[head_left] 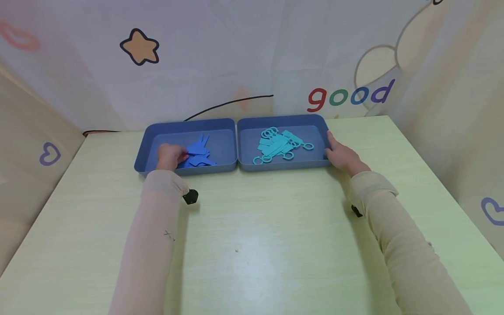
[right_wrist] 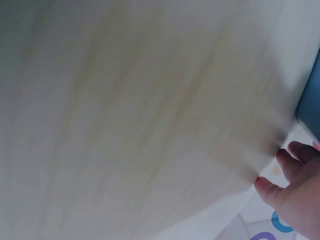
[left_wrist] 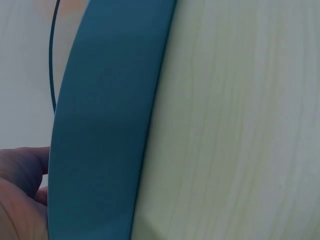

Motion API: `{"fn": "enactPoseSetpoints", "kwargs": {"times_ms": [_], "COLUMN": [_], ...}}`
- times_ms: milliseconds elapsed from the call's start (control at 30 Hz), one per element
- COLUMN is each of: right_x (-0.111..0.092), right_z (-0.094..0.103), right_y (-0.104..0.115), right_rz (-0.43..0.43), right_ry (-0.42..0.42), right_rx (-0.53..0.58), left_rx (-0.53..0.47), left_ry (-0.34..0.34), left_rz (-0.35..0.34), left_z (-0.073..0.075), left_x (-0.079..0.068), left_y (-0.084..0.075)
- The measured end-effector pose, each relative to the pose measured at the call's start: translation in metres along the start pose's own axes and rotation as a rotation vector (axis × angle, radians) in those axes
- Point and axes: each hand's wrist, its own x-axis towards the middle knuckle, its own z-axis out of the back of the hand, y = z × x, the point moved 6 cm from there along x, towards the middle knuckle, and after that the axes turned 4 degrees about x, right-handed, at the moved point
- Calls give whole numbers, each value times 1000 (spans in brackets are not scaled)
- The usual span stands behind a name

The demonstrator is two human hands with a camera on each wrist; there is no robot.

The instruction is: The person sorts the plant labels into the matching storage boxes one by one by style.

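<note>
My left hand [head_left: 169,155] reaches into the left grey-blue tray [head_left: 141,153], its fingertips at the left side of a pile of flat blue plastic pieces [head_left: 197,148], some with pointed prongs. Whether it pinches one is hidden. In the left wrist view, the tray's wall [left_wrist: 105,120] covers most of that hand. My right hand [head_left: 344,155] rests against the right end of the second tray [head_left: 283,165], fingers loosely extended. The right wrist view shows those fingers [right_wrist: 270,190] beside the tray's corner. Inside that tray lie teal flat tabs with open ring hooks [head_left: 275,144].
The two trays stand side by side at the back of a pale wood-grain table [head_left: 256,218]. Behind it hangs a printed curtain [head_left: 220,57]. A black cord [head_left: 228,103] runs up behind the trays. Black wrist devices [head_left: 190,197] show beneath both sleeves.
</note>
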Motion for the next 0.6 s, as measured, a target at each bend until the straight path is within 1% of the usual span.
{"fn": "enactPoseSetpoints", "kwargs": {"times_ms": [67, 167, 300, 333, 433, 500, 567, 600], "right_x": [0, 0, 1, 1, 1, 2, 2, 2], "right_z": [0, -1, -1, -1, -1, -1, -1, 0], "right_y": [0, 0, 0, 0, 0, -1, -1, -2], "right_rz": [0, -6, -8, -8, -3, 3, 9, 12], "right_ry": [2, 5, 5, 5, 4, -1, -7, -10], "right_rx": [-1, 4, 2, 2, -3, -8, -13, -16], "left_rx": [99, 299, 573, 626, 744, 803, 849, 863], "left_ry": [-24, -67, -115, -116, -111, -99, -74, -51], "left_rz": [-34, -111, -257, -297, -396, -430, -452, -468], "left_z": [2, 5, 10, 10, 12, 13, 13, 12], "left_x": [-3, -7, -16, -19, -27, -32, -35, -37], "left_y": [-1, -5, -15, -18, -25, -28, -30, -30]}}
